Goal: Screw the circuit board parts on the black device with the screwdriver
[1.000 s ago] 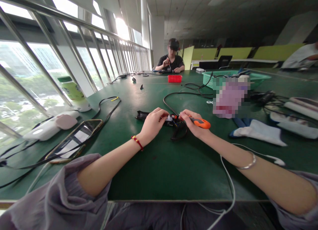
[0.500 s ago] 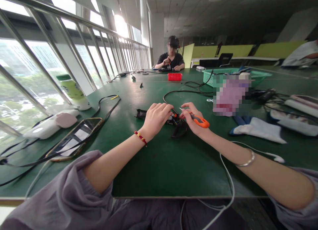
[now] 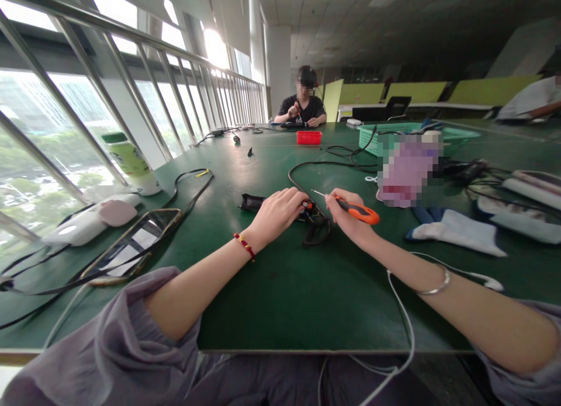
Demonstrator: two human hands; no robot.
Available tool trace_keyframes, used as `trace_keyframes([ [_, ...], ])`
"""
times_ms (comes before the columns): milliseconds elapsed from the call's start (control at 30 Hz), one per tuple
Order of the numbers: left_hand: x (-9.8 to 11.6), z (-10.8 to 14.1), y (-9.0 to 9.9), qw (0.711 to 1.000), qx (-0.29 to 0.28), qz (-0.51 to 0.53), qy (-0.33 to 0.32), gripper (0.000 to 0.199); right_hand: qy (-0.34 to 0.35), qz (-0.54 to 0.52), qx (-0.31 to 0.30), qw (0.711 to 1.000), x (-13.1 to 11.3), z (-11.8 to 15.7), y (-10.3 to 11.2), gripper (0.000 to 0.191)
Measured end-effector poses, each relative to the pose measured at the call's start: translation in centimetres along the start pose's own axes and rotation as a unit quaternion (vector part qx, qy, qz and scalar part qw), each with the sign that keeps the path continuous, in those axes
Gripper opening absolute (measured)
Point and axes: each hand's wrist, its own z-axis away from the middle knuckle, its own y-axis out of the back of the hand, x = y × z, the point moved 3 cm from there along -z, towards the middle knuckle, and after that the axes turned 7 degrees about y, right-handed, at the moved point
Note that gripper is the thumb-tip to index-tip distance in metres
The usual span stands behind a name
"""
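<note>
Probably, our black tubular plastic device (image 3: 253, 203) is light and stiff, its thin wires (image 3: 316, 218) fragile; hold the casing. Left hand (image 3: 277, 214): grip unclear; right hand (image 3: 349, 224): gripping orange-and-black-handled metal screwdriver (image 3: 367, 214).

Single head-worn view, forward and down over the table (image 3: 333, 312) — far end seemingly dim.

A green-lidded cup (image 3: 134, 165) is seen at left, near a phone (image 3: 134, 246). A red tray (image 3: 309, 138) is placed at upper centre.
</note>
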Motion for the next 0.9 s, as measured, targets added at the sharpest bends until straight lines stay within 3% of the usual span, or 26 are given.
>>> trace_keyframes([
  [300, -0.9, 0.4, 0.2, 0.986, 0.03, 0.143, 0.086, 0.013, 0.008, -0.016, 0.004, 1.0, -0.4, -0.1, 0.2, 0.026],
  [533, -1.4, 0.8, 0.3, 0.974, 0.062, 0.188, 0.107, 0.008, 0.011, -0.039, 0.022, 0.999, -1.1, 0.2, 0.5, 0.033],
  [700, -0.7, 0.7, -0.1, 0.983, 0.046, 0.174, 0.034, 0.011, 0.012, -0.038, 0.016, 0.999, -1.3, 0.3, 0.5, 0.035],
  [900, -0.2, 0.1, -1.1, 0.997, 0.042, 0.039, -0.042, 0.02, 0.015, -0.024, 0.01, 1.0, -1.3, 0.2, 0.6, 0.032],
])
